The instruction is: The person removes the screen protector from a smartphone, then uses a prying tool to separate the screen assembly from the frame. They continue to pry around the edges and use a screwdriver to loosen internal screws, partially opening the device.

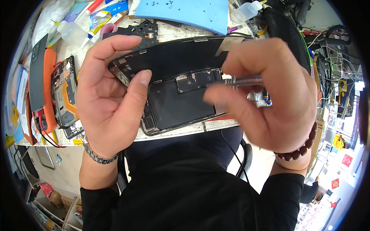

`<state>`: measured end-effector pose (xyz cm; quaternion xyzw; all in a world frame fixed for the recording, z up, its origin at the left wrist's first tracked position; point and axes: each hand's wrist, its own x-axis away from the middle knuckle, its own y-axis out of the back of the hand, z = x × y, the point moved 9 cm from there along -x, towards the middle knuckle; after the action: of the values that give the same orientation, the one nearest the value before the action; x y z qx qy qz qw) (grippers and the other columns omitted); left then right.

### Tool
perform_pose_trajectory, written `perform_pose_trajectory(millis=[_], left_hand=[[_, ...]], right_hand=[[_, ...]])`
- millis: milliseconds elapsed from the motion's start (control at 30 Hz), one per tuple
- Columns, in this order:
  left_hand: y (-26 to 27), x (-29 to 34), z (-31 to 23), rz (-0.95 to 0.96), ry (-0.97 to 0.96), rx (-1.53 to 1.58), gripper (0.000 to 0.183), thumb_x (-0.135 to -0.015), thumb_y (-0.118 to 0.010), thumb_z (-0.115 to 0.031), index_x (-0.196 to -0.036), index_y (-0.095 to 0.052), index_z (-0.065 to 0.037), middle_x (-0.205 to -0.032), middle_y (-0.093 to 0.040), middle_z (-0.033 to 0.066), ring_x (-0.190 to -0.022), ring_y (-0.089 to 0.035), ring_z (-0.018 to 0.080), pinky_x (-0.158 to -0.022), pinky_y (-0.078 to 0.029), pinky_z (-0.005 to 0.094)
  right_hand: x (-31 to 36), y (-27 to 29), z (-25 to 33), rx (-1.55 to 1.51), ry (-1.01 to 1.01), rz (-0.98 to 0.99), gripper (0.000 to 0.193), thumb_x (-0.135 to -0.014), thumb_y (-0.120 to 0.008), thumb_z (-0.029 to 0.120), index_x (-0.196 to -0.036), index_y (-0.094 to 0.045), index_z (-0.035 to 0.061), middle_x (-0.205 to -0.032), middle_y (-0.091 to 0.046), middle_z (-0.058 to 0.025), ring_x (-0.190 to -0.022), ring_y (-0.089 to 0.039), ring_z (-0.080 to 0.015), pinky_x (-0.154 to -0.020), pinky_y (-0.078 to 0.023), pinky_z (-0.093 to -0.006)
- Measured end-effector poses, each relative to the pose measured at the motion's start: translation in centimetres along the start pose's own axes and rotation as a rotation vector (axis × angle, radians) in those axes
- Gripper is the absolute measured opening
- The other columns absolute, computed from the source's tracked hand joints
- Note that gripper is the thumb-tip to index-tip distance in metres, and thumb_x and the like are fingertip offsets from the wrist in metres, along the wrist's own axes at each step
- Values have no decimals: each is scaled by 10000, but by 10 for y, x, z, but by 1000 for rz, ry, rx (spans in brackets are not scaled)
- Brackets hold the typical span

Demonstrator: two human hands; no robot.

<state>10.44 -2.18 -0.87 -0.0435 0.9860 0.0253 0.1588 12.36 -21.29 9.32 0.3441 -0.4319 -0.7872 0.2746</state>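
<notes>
An opened phone lies tilted in front of me, its dark screen panel [173, 57] folded up along the far side. The phone body [181, 106] shows a large black battery and a small board with a metal plate [198, 80]. My left hand [113, 92] grips the screen panel at its left end, thumb on the inner face, fingers behind. Over the body's right part, my right hand [275, 92] pinches a slim silver screwdriver [244, 81] with a ringed grip. Its tip points left toward the metal plate; motion blur hides whether they touch.
Left of the phone are another opened phone [65, 92] and an orange-edged meter [44, 88] with red and black leads. A blue mat [183, 15], squeeze bottles [73, 32] and a dark perforated part [140, 32] lie beyond. Tangled cables [343, 57] hang at right.
</notes>
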Motion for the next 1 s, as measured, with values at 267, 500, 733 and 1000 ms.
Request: perform_pose_trajectory(millis=[267,500,733,1000], left_hand=[[-1,0,3,16,-5,51,496,-1024,-674,91,-1491,-514,41,-1260,-693,92,-1028,-658,72,-825,-511,193],[-3,-1,1,30,-26,62,490,-1029,-672,75,-1490,-512,44,-1292,-681,97,-1108,-653,90,-880,-520,215],[-3,-2,0,15,-34,57,494,-1019,-667,95,-1486,-512,47,-1317,-652,90,-1090,-649,90,-868,-514,210],[-3,3,3,4,124,130,503,-982,-636,153,-1462,-511,71,-1388,-602,140,-1271,-603,172,-1062,-507,282]], right_hand=[[-11,3,4,9,52,53,235,-920,-674,-112,-1143,-706,-45,-1009,-760,-131,-821,-755,-213,-761,-608,-290],[-12,5,7,-26,71,59,268,-877,-683,-156,-1117,-722,-45,-986,-749,-149,-788,-722,-205,-694,-570,-290],[-5,7,5,-28,90,37,257,-881,-754,-104,-1129,-717,-47,-952,-751,-148,-776,-717,-218,-686,-565,-299],[29,27,3,-145,39,-254,148,-958,-791,26,-1057,-681,22,-866,-684,-112,-696,-569,-210,-659,-484,-362]])
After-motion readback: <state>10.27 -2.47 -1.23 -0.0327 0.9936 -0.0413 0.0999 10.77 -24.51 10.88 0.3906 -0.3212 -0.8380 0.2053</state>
